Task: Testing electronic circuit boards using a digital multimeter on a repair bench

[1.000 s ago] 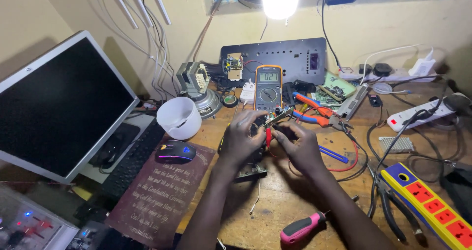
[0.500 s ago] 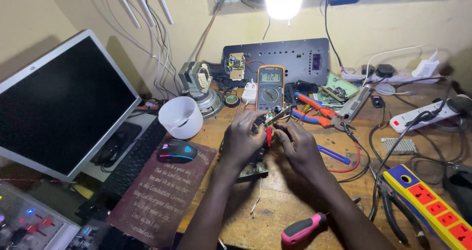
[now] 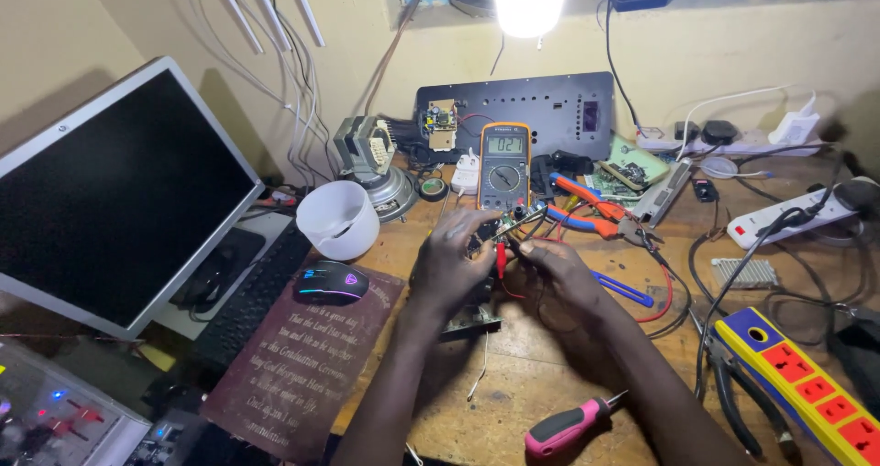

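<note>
1. The left hand (image 3: pixel 454 260) sits at the middle of the wooden tabletop (image 3: pixel 541 374), its fingers curled around a small circuit board (image 3: pixel 518 219) — a closed grip on the board.
2. The board's long axis runs from about 8 o'clock up to 2 o'clock, its far end pointing at the base of the orange multimeter (image 3: pixel 504 165), which lies just beyond at 12 o'clock.
3. The right hand (image 3: pixel 559 269) meets the left from 4 o'clock, fingertips pinched narrow around a red probe (image 3: pixel 500 259) that stands nearly upright, tip up toward the board; whether the tip touches it I cannot tell.
4. A second circuit board (image 3: pixel 472 319) lies on the tabletop under the hands.
5. At 9 o'clock of the hands sits a black mouse (image 3: pixel 331 283) on a dark red mat (image 3: pixel 302 374); a white cup (image 3: pixel 337 219) lies at 10 o'clock.
6. Orange-handled pliers (image 3: pixel 587 211) lie at 2 o'clock — a pink-handled screwdriver (image 3: pixel 568 425) lies at 5 o'clock, near the tabletop's front edge.
7. A yellow power strip (image 3: pixel 802 383) lies at 4 o'clock, well apart.
</note>
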